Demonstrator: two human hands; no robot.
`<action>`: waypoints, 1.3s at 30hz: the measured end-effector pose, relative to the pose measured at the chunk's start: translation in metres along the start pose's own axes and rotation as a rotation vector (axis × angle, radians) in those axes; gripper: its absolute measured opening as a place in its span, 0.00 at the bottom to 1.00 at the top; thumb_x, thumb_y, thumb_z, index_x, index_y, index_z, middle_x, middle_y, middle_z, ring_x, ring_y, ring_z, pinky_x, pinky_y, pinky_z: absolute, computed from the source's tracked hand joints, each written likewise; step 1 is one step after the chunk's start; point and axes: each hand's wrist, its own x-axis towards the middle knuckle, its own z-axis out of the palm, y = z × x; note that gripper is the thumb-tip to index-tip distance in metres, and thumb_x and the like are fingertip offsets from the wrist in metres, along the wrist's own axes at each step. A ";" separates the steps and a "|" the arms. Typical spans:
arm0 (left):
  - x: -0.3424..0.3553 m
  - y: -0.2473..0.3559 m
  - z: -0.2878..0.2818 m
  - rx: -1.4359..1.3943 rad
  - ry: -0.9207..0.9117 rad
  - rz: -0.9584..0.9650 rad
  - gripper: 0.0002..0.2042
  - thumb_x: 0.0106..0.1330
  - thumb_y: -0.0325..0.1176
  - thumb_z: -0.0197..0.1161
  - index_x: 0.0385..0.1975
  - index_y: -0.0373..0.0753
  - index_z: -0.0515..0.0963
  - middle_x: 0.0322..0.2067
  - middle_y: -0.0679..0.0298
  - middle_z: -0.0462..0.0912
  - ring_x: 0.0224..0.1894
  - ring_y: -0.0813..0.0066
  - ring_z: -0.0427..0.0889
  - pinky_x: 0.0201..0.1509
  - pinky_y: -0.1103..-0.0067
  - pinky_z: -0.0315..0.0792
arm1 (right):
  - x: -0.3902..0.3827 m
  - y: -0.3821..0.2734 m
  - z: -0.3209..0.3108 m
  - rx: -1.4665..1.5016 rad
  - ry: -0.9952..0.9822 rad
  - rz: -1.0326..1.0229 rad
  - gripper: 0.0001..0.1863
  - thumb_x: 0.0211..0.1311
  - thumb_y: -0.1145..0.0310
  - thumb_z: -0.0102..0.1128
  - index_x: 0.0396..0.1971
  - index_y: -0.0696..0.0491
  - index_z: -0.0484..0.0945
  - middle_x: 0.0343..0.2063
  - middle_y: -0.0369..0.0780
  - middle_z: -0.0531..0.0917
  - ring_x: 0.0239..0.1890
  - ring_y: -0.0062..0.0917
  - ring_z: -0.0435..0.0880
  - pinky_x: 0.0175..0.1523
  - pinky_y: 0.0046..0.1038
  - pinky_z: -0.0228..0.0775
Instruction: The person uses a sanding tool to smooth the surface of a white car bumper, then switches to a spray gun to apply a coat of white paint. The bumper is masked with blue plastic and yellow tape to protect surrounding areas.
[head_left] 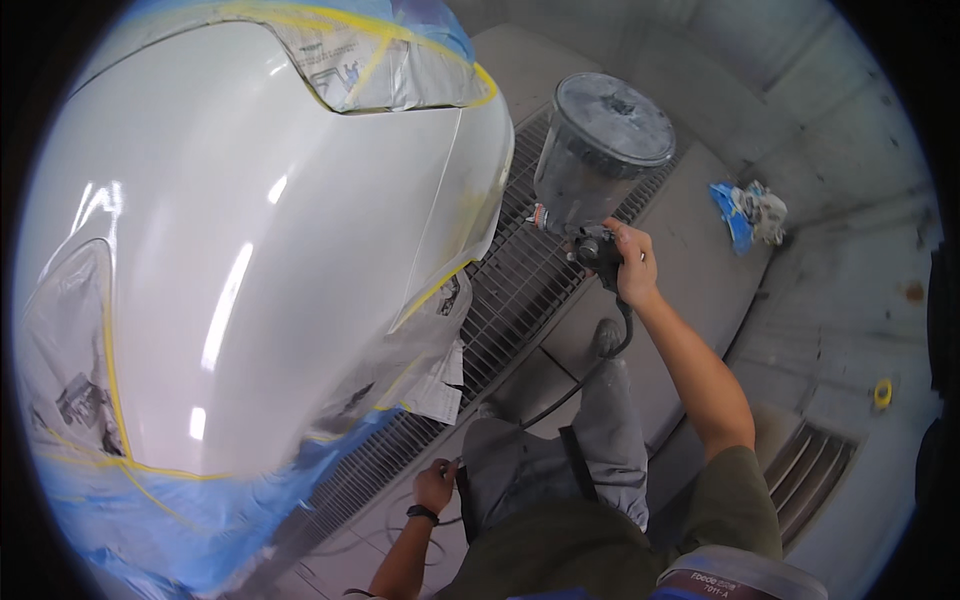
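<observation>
My right hand is wrapped round the handle of a spray gun, held up to the right of a white car body panel. On top of the gun sits a large, cloudy paint cup with a round, stained lid. A dark air hose hangs from the handle and runs down past my legs. Low beside my thigh, my left hand is closed, with a dark band on its wrist; what its fingers hold is too small to make out. The panel looks glossy, and the gun is apart from it.
Yellow tape, printed paper and blue masking film border the panel. A floor grate runs beside it. Crumpled blue and white rags lie by the right wall, near a yellow tape roll and a vent.
</observation>
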 end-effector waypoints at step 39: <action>0.275 0.006 0.276 -0.009 0.679 0.425 0.16 0.72 0.50 0.64 0.39 0.44 0.87 0.28 0.52 0.88 0.30 0.48 0.87 0.33 0.60 0.81 | -0.041 0.140 0.063 -0.227 -0.349 -0.467 0.33 0.82 0.48 0.44 0.61 0.66 0.78 0.33 0.42 0.87 0.31 0.20 0.85 0.27 0.21 0.76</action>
